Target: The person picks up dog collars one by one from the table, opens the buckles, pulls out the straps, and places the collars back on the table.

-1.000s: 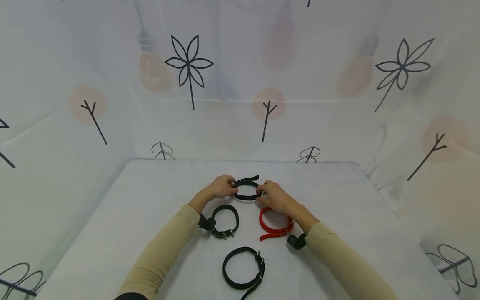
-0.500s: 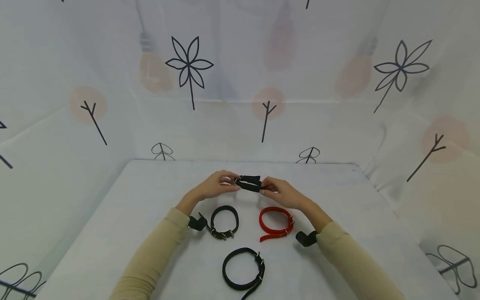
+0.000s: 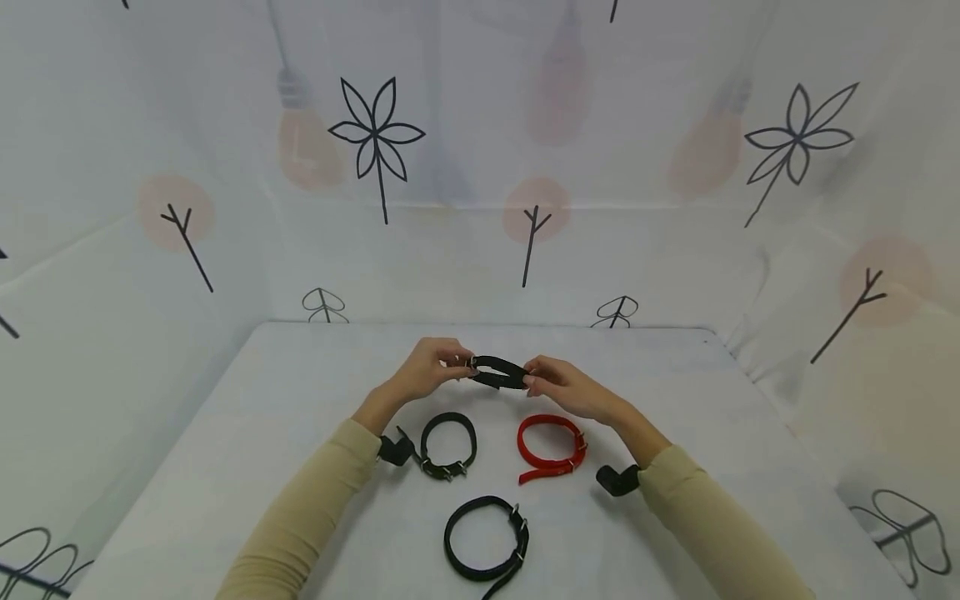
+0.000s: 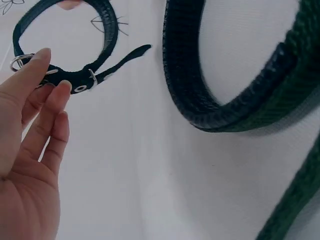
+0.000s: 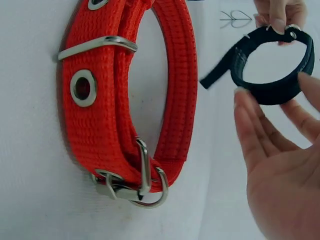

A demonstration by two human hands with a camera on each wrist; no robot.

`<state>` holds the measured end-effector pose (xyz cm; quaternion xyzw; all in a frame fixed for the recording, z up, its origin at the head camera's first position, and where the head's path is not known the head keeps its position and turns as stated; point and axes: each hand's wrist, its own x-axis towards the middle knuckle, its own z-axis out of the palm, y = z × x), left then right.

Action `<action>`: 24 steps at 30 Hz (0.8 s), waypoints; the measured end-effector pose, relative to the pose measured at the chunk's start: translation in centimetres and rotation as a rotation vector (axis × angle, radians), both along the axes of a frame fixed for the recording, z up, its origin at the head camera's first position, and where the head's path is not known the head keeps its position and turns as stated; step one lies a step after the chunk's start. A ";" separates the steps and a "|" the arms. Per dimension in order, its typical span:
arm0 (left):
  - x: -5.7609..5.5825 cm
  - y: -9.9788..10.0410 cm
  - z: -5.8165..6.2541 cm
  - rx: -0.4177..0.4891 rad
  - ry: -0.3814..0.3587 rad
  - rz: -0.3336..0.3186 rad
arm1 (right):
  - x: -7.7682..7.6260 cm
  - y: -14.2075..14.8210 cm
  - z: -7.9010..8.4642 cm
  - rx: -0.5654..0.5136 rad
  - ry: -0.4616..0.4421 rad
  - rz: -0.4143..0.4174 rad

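Both hands hold one black dog collar [image 3: 504, 381] just above the white table, near its far side. My left hand [image 3: 429, 369] pinches it at the buckle end, thumb on one side and fingertips on the other. A metal ring and an eyelet show beside those fingers on the collar [image 4: 75, 79] in the left wrist view, and its loose tail points away from the hand. On the opposite side of the loop, my right hand [image 3: 567, 388] grips the band between thumb and fingers. The right wrist view shows the collar [image 5: 272, 94] as a closed loop.
On the white table [image 3: 300, 400] lie a red collar [image 3: 551, 462] before the right hand, a dark green-black collar [image 3: 474, 442] before the left, and a larger black collar [image 3: 450, 546] nearer the front. Patterned cloth [image 3: 450, 250] hangs behind.
The black collar has risen off the table in both hands and has been turned, so its tail no longer points up at the back. The other collars have stayed in place.
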<state>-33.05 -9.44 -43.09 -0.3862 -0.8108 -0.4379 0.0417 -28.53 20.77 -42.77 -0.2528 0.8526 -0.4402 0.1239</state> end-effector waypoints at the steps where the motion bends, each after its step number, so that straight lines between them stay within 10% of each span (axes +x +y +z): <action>1: 0.0 0.1 0.1 -0.017 0.010 0.001 | 0.0 0.0 0.0 0.025 0.023 -0.006; 13: 0.6 1.3 2.6 -0.211 0.046 -0.017 | 0.4 -2.5 2.3 0.218 0.410 -0.037; 24: 1.4 1.2 2.9 -0.184 0.072 0.048 | 0.6 -2.3 2.4 0.141 0.468 -0.065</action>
